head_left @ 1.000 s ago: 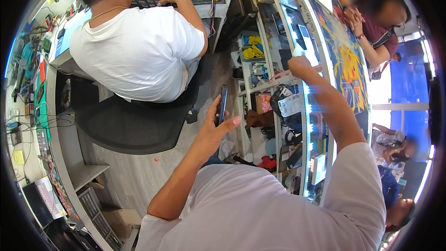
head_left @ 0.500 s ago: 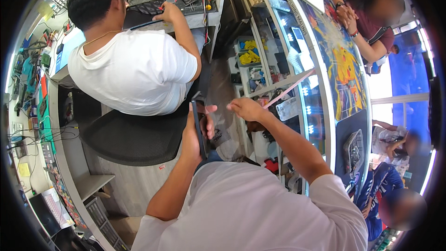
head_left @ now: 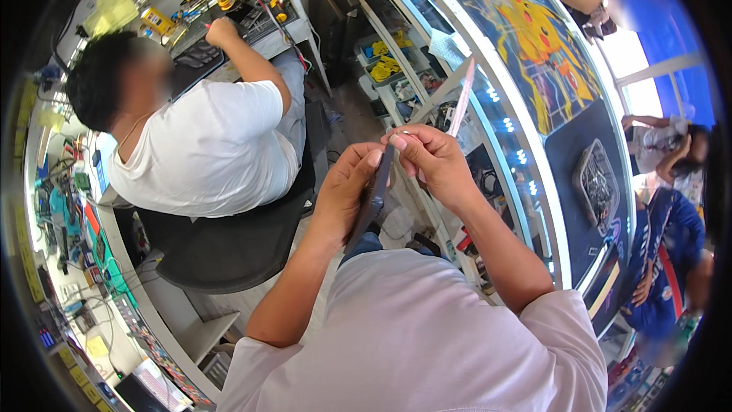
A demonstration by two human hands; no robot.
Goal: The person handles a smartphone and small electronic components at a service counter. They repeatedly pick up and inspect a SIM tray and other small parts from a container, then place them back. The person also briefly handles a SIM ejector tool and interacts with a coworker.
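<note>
My left hand (head_left: 347, 191) grips a thin dark slab (head_left: 372, 197), seen nearly edge-on, about the size of a phone or small tablet. Its thumb lies along the face near the top. My right hand (head_left: 437, 162) meets the slab's upper end, thumb and forefinger pinched together there. Something small and light shows at those fingertips, too small to name. A pale pink strip (head_left: 462, 101) rises just beyond the right hand; whether I hold it cannot be told.
A person in a white shirt (head_left: 206, 145) sits ahead-left on a black chair (head_left: 229, 255), at a workbench with tools. A glass display counter (head_left: 507, 133) runs along my right, with a cartoon-print mat (head_left: 534, 38) and a clear tray (head_left: 597, 183). Other people stand beyond it.
My right hand has come in from apart to the slab's top end. The slab and my left hand have shifted right and up. My view has turned; the seated person appears farther left.
</note>
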